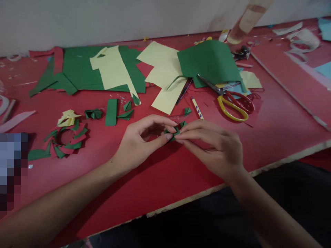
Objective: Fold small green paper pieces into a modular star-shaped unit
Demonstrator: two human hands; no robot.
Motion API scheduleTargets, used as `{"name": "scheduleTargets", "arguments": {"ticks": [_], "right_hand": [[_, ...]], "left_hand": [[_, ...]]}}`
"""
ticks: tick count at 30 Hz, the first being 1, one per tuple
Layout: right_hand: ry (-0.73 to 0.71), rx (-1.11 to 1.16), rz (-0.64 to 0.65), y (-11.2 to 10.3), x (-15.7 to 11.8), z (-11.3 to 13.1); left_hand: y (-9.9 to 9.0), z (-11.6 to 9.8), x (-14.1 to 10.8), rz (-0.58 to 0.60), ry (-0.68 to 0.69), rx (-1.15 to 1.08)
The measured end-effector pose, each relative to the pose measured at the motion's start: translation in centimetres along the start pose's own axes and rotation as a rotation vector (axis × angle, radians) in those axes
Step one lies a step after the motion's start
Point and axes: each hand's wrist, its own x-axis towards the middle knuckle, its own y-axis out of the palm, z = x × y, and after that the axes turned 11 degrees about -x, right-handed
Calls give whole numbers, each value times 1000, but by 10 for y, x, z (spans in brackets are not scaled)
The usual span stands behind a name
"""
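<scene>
Near the middle of the red table, a small folded green paper piece [176, 131] is pinched between the fingertips of both hands. My left hand [144, 141] grips its left side with thumb and forefinger. From the right, my right hand [213, 144] closes its fingertips on the same piece. Parts of the paper are hidden behind the fingers. Just beyond lie a small green folded piece [187, 111] and a yellow stick with purple dots [197, 108]. Left of my left hand are a green strip [111, 112] and several small green folded pieces [127, 105].
A red and green paper wreath [66, 139] and a yellow paper bow [68, 118] lie at left. Scissors [230, 100] with red and yellow handles rest at right. Green sheets [209, 62], cream sheets [165, 96] and a bottle [245, 22] are farther back.
</scene>
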Motion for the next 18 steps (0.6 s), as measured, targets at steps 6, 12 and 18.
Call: {"name": "scheduleTargets", "arguments": {"ticks": [6, 12, 18], "right_hand": [[19, 1, -42, 5, -1, 5], [193, 60, -73, 7, -5, 4], [249, 174, -88, 10, -8, -1]], "left_hand": [[4, 1, -3, -32, 108, 121], [2, 0, -4, -32, 66, 42], [-1, 2, -2, -21, 42, 30]]}}
